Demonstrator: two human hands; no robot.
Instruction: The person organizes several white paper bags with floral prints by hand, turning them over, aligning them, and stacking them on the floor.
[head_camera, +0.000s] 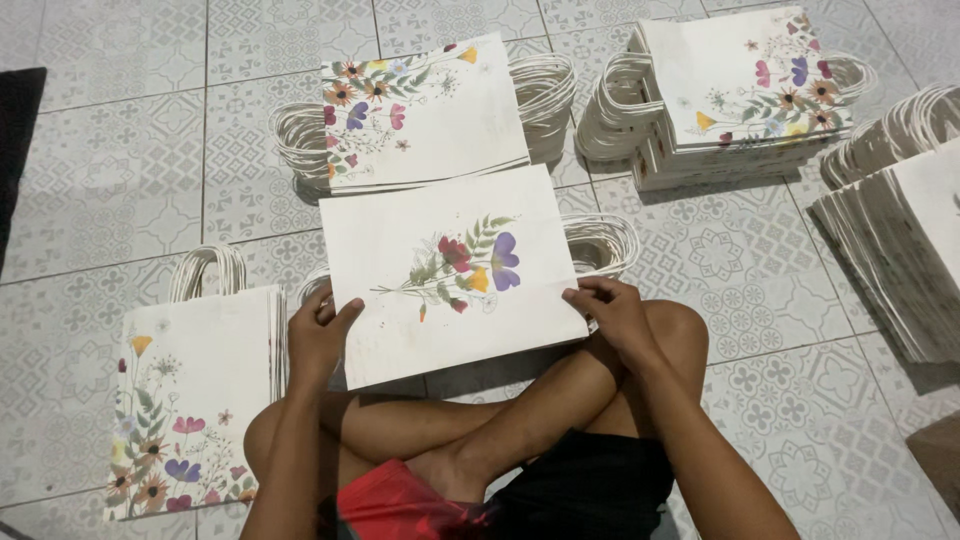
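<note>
The flat paper bag, white with a small flower spray at its centre, was held just above the crossed legs of a person seated on the floor. Its lower left edge was pinched by the left hand, thumb on top and fingers beneath, so that this grip was closed on the bag. The lower right edge was pinched in the same manner by the right hand, also closed on the bag. The bag's looped cord handles were seen projecting from its right side.

The bag was judged to be light, thin and moderately stiff while folded, but easily creased or torn. The plain side edges were considered the safest holding points; the cord handles were judged liable to pull at their glued ends.

To the left, a stack of flowered bags was laid flat. Just beyond the held bag, a second stack was placed, and a third stack lay farther right. A fourth pile was fanned at the right edge.

All items were supported by a patterned grey tiled floor, hard, level and dimly lit. A dark mat was noted at the far left.
</note>
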